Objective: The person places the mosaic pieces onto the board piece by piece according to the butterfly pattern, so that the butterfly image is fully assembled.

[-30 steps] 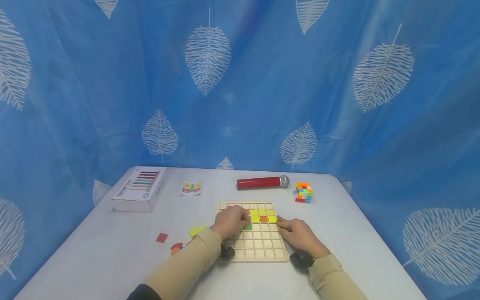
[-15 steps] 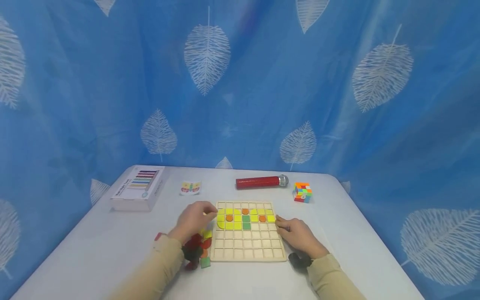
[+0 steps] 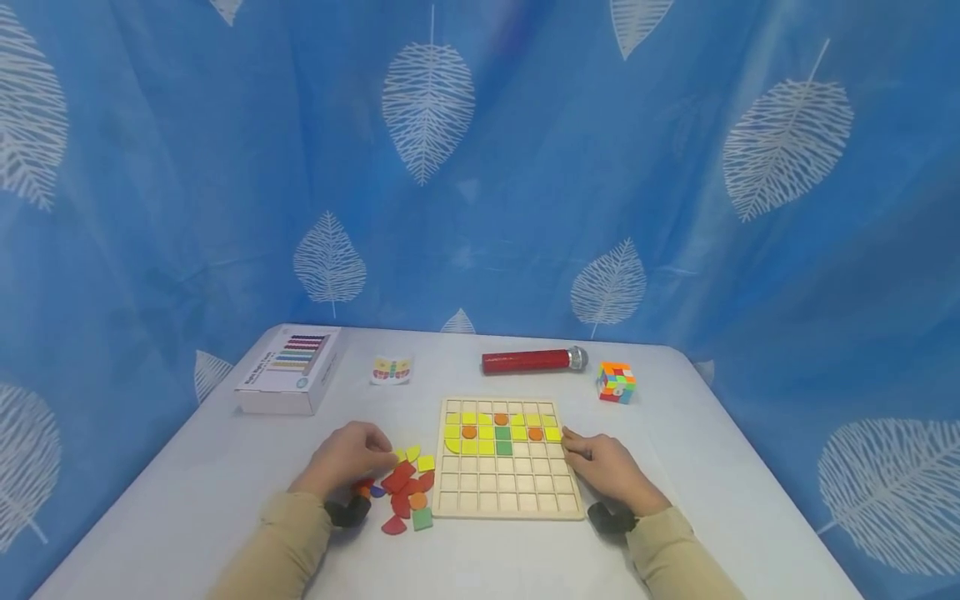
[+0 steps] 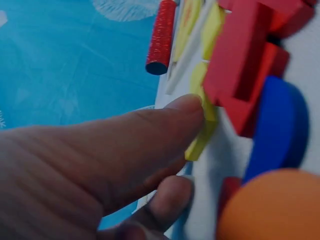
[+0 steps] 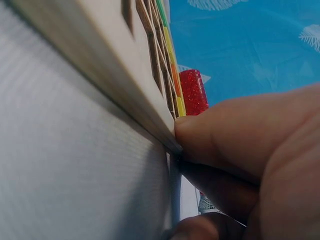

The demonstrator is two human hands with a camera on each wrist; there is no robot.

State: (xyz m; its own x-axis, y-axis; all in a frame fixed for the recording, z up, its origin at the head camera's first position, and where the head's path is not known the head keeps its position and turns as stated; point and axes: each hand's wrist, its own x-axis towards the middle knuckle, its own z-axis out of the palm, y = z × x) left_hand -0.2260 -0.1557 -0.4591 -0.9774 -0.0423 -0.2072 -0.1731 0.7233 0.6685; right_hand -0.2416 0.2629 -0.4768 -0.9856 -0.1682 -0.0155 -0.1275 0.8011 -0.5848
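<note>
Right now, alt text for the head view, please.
A person's right hand holds the edge of a grid board partly filled with tiles; the left hand touches loose pieces alongside. Behind lie a box, red microphone and puzzle cube.

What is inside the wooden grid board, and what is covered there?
The wooden grid board holds yellow pieces, three orange circles and two green squares. The cell floors beneath them are hidden, and the right hand covers a little of the edge.

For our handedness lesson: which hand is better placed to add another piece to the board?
Probably the left hand: it is at a yellow piece by the loose pile, while the right hand grips the board by its edge.
</note>
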